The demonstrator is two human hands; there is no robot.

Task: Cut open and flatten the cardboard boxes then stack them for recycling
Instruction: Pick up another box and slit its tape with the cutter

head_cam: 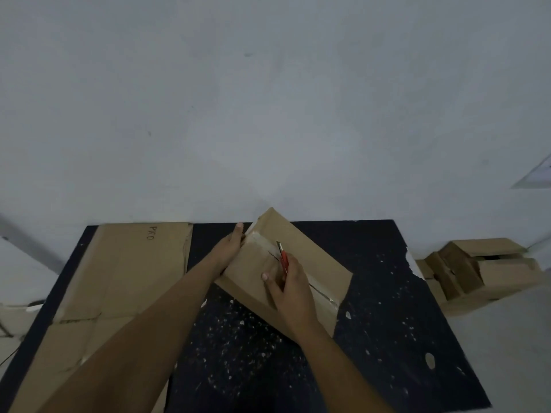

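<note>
We are gripping the red knife [283, 259] in our right hand [290, 289], fingers curled round the handle, with its blade pointing away from us and resting on the taped seam [262, 241] of the box [310, 254] lying under both hands on the bench [387, 293]. Our left hand [231, 244] is pressing straight fingers against the far left end of the box, just beyond the blade tip, and that is what we are worrying about most: if the blade is running along the seam toward that end and the tape gives suddenly, the knife is likely heading straight at those fingers. The box is sitting askew and partly raised at its far end, so it may be sliding or rocking under the cutting pressure, throwing the blade off the seam and into the cardboard panel or the bench top. We cannot tell how deep the blade is sitting; pushed too deep, it may be snagging on the flaps below and jerking free. Left of our left arm a flattened sheet [119, 278] is already lying on the bench, and well off to the right of our right hand more boxes [483, 269] are waiting on the floor.
</note>
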